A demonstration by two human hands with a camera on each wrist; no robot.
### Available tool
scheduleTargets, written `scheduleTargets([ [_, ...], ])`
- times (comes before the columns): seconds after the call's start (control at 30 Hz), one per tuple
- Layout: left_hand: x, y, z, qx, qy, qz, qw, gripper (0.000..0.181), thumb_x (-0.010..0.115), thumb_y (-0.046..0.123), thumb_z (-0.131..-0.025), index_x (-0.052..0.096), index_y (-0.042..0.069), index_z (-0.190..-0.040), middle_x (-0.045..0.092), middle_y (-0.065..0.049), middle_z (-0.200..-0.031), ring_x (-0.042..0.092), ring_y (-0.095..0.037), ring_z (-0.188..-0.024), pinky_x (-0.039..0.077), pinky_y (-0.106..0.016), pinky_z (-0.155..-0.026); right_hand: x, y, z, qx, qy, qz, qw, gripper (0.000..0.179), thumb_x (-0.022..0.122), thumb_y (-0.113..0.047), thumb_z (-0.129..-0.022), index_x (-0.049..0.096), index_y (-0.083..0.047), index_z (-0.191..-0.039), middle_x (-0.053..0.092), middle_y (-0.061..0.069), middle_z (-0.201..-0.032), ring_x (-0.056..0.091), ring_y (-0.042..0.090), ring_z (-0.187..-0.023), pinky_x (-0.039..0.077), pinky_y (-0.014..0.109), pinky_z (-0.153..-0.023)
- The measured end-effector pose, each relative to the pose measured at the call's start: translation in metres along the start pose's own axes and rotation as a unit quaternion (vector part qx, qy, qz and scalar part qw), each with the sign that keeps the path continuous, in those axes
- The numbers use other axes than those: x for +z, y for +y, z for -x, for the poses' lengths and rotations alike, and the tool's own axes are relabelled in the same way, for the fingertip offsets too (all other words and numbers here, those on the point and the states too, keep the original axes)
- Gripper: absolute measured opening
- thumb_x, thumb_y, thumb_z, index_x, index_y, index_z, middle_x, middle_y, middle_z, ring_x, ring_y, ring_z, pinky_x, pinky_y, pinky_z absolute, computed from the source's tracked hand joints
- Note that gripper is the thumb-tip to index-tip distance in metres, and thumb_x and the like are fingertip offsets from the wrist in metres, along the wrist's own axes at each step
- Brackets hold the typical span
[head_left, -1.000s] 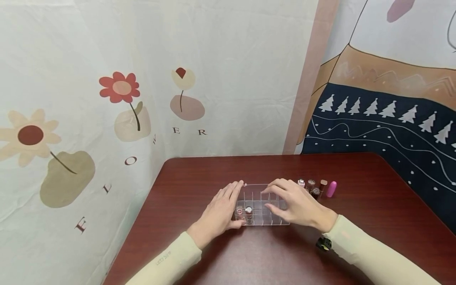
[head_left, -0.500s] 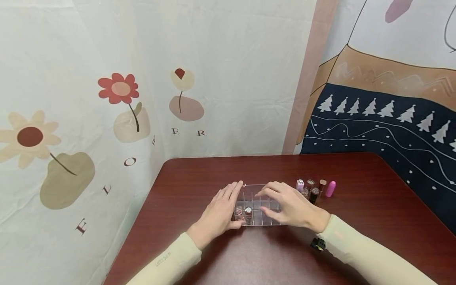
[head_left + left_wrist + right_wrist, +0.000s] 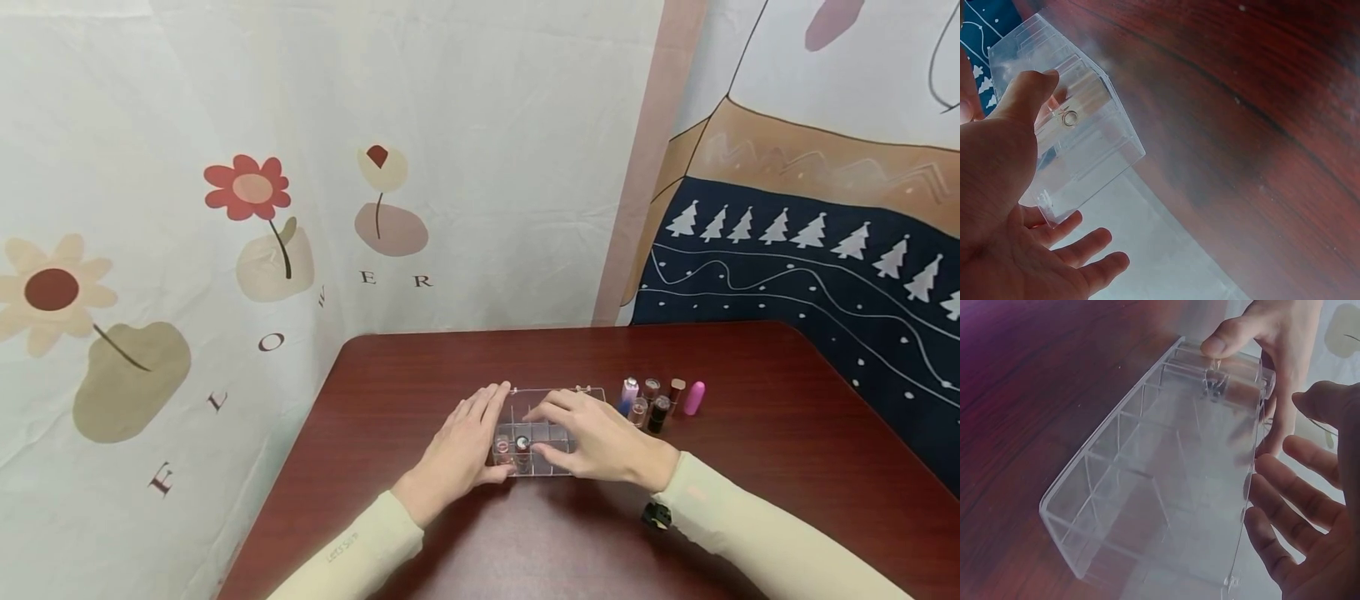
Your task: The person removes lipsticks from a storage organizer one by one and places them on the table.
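A clear plastic organizer (image 3: pixel 555 465) with divided compartments stands on the table. Its left end is held by my left hand (image 3: pixel 461 446), the thumb round the front corner and the straight fingers along the end wall. Two small lipstick tubes stand in the leftmost front compartments, the nearer one (image 3: pixel 502 447) reddish, the other (image 3: pixel 522 444) with a dark, shiny top. My right hand (image 3: pixel 600 437) is over the organizer's right half, thumb and fingers apart with nothing between them. In the right wrist view its loosely bent fingers (image 3: pixel 1291 509) are beside the organizer's edge.
Right of the organizer stand several lipstick tubes: a lilac one (image 3: pixel 630 389), a black one (image 3: pixel 658 414), a brown one (image 3: pixel 677 392), and a magenta one (image 3: pixel 695 398). The dark red table (image 3: pixel 420 358) meets a flower-printed cloth (image 3: pixel 480 167) behind and at the left.
My right hand has moved left over the organizer, uncovering its right back corner and more of the lipstick tubes. The left hand has kept its hold.
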State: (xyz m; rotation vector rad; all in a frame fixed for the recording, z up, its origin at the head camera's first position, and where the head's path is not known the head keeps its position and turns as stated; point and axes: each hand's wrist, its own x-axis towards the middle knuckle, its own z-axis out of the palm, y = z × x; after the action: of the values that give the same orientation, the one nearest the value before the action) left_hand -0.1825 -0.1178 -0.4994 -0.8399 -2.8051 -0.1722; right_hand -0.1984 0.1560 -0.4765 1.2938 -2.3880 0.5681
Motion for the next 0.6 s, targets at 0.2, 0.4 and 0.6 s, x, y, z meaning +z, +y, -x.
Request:
scheduleTargets([
  [0.2, 0.000, -0.001, 0.000, -0.002, -0.003, 0.003, 1.0000, 0.134, 0.103, 0.055, -0.086, 0.027, 0.002, -0.183, 0.051, -0.024, -0.180, 0.055, -0.044, -0.165, 0.053, -0.059, -0.134, 0.006, -0.002, -0.003, 0.011, -0.018, -0.017, 0.9996, 0.036, 0.091, -0.030, -0.099, 0.083, -0.013, -0.130, 0.081, -0.001, -0.119, 0.078, 0.015, -0.105, 0.070, 0.037, -0.092],
  [0.4, -0.001, -0.001, 0.000, 0.000, -0.003, 0.000, 1.0000, 0.133, 0.102, 0.055, -0.087, 0.027, 0.003, -0.183, 0.051, -0.024, -0.180, 0.055, -0.044, -0.165, 0.054, -0.059, -0.134, 0.013, -0.005, -0.006, 0.009, -0.020, -0.016, 0.9996, 0.032, 0.091, -0.030, -0.100, 0.083, -0.013, -0.126, 0.080, -0.001, -0.114, 0.077, 0.015, -0.097, 0.069, 0.033, -0.085],
  [0.6, 0.000, -0.001, 0.000, 0.003, -0.008, -0.008, 0.9999, 0.133, 0.101, 0.056, -0.087, 0.026, 0.003, -0.183, 0.050, -0.023, -0.181, 0.055, -0.043, -0.166, 0.054, -0.058, -0.134, 0.018, -0.008, -0.008, 0.016, -0.029, -0.007, 0.9994, 0.032, 0.091, -0.032, -0.101, 0.082, -0.014, -0.126, 0.079, -0.003, -0.112, 0.077, 0.015, -0.093, 0.067, 0.031, -0.081],
])
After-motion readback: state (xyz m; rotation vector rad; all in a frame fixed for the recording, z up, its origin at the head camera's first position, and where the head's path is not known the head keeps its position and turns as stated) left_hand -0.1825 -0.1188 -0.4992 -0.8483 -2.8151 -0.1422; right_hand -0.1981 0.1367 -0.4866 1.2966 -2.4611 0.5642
